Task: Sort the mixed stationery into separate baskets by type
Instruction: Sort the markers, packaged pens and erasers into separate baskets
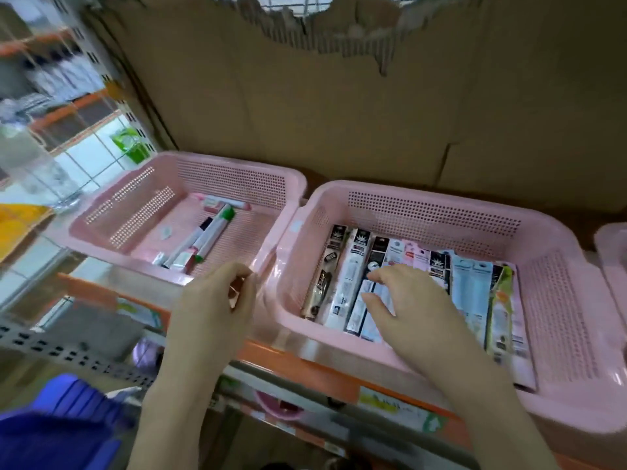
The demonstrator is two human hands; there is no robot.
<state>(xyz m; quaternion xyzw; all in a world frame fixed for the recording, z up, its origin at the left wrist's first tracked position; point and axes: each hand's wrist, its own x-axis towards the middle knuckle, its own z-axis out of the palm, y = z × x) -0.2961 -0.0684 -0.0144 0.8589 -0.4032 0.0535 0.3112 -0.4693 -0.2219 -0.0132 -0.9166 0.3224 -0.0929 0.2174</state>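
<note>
Both forearms are bare to the frame's edge, with no sleeves, rings or watch showing. Left hand (217,300) and right hand (410,303) wear no gloves.

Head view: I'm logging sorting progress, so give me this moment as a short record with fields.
left basket: pink, holds loose markers, one with a green cap
right basket: pink, holds flat packaged items lying in a row
left hand: at the left basket's front rim, fingers curled round a small item, too blurred to name
right hand: inside the right basket, fingers spread on the packages
backdrop: torn cardboard behind both baskets
</note>
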